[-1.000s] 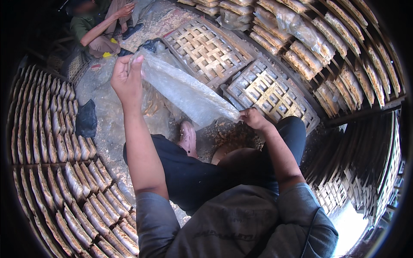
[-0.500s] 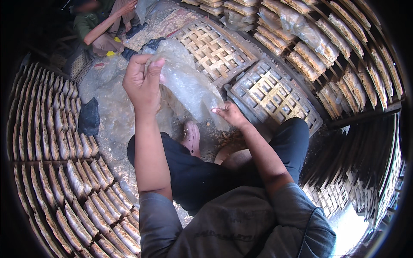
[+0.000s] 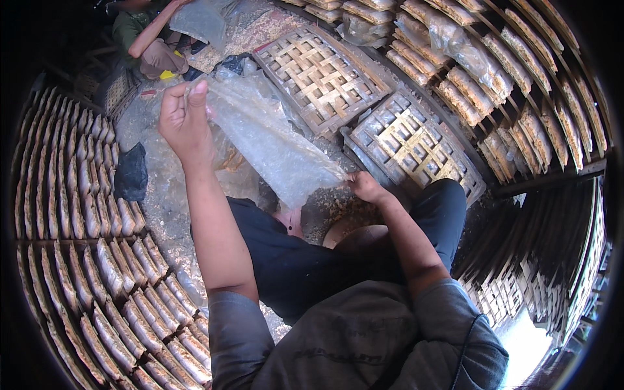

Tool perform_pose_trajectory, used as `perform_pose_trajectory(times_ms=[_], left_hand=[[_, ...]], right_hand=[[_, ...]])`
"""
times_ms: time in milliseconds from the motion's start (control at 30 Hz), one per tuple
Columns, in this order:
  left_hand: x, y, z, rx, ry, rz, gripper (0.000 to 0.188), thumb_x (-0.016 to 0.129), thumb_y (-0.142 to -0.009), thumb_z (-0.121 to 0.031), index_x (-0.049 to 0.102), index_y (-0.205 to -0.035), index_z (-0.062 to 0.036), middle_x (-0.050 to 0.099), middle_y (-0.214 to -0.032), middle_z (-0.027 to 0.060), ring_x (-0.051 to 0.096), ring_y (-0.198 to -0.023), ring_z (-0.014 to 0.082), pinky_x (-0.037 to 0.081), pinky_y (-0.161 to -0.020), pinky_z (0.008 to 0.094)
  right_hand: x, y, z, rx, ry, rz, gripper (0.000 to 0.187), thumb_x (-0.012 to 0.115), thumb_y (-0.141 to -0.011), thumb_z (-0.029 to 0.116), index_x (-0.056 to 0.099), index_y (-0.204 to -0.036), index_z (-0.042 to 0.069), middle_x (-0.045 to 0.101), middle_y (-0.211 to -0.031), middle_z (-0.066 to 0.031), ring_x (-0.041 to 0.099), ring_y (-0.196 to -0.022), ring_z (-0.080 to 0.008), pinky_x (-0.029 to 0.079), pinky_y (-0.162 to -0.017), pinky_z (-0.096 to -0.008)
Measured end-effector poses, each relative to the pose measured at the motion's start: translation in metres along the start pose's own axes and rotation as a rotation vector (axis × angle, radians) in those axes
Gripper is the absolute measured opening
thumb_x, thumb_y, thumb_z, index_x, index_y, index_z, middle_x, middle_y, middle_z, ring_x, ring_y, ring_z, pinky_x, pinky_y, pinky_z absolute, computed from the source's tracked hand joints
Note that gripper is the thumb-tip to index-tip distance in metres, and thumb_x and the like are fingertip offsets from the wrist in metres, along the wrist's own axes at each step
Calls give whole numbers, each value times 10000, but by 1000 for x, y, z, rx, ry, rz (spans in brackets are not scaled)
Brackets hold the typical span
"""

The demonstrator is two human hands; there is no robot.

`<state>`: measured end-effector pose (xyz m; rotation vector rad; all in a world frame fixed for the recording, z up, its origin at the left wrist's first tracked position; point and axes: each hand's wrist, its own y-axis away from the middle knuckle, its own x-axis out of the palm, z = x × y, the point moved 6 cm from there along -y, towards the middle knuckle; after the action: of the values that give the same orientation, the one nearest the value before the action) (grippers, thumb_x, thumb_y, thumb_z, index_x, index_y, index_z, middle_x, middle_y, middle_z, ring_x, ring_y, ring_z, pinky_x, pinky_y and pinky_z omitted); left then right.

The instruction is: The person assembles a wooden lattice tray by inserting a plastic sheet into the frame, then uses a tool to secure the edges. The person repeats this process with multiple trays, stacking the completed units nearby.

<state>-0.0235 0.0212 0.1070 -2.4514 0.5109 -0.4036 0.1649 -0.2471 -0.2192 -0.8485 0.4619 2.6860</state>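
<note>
A cloudy, see-through plastic sheet [image 3: 266, 140] is stretched slantwise between my two hands, over my lap and the floor. My left hand [image 3: 186, 120], raised higher and farther out, pinches its upper left corner between thumb and fingers. Lower down, my right hand [image 3: 365, 186] grips the sheet's right end, fingers closed. Beneath the sheet, a pink clog [image 3: 290, 220] on my foot is partly covered. More crumpled clear plastic lies on the floor behind the sheet.
Two woven bamboo trays [image 3: 322, 78] [image 3: 413, 143] lie ahead to the right. Racks of stacked pale slabs stand at left [image 3: 123, 260] and upper right [image 3: 474, 71]. A black plastic bag [image 3: 132, 172] lies near the left rack. At the top left, a person [image 3: 146, 39] handles another plastic sheet [image 3: 200, 23].
My left hand has moved left and my right hand slightly right and down. The crumpled plastic sheet between them is now pulled out flatter. The other person's sheet has come further into view.
</note>
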Motion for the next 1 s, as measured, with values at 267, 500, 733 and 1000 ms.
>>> perform_pose_trajectory(times_ms=[267,500,733,1000], left_hand=[[4,-1,11,-52,-159,-31,167,720,-919,-105,599,-969,-2,626,-818,14,533,-655,59,434,-590,213],[-6,7,35,199,-1178,-218,726,780,-821,-290,418,-1371,14,446,-1411,269,398,-1335,387,254,-1101,587],[152,169,109,-377,-571,1452,428,712,-874,-168,577,-1271,-80,704,-1117,134,645,-1127,302,273,-1169,484],[151,172,131,-645,-210,1366,109,614,-960,-107,630,-981,-1,698,-807,58,635,-772,102,502,-746,302]], right_hand=[[-19,9,-19,114,33,-44,220,612,-885,104,687,-1062,-1,702,-947,-225,678,-896,-320,506,-834,-404],[-78,9,40,-73,-39,-91,262,622,-853,80,700,-1096,27,695,-1008,-236,672,-950,-388,513,-856,-415],[-116,9,108,-254,135,-18,229,639,-817,95,711,-1029,46,696,-922,-212,665,-869,-387,514,-802,-446],[-137,26,81,-1,-224,-62,303,574,-1016,310,690,-1054,32,681,-879,-47,605,-843,-136,493,-805,-340]])
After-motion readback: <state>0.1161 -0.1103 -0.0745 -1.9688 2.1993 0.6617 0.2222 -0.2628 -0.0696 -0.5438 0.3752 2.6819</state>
